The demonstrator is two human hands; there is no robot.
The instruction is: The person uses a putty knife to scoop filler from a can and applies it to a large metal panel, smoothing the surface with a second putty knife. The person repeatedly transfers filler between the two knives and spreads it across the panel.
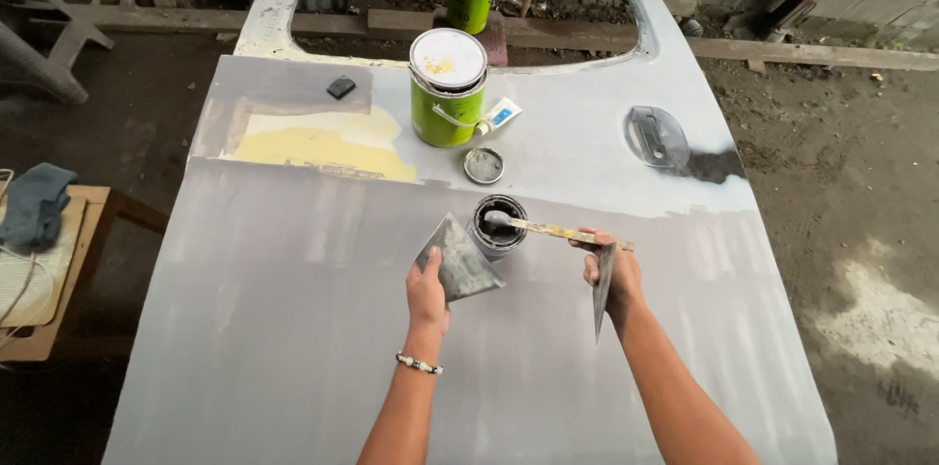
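A grey primed car door panel [293,328] lies flat under my hands. My left hand [426,291] holds a flat grey spreader plate [460,260] tilted beside a small open can of grey paste [498,226]. My right hand [611,269] grips a thin stir stick [548,228] whose tip, loaded with grey paste, rests over the small can. The same hand also holds a second flat spreader [603,291] pointing down.
A green can with a white lid [448,88], a tube [503,115] and a loose round lid [484,166] sit further up the panel. A yellow filler patch [323,147] and small black block [340,87] lie left. Wooden stool [93,221] stands left; dirt floor around.
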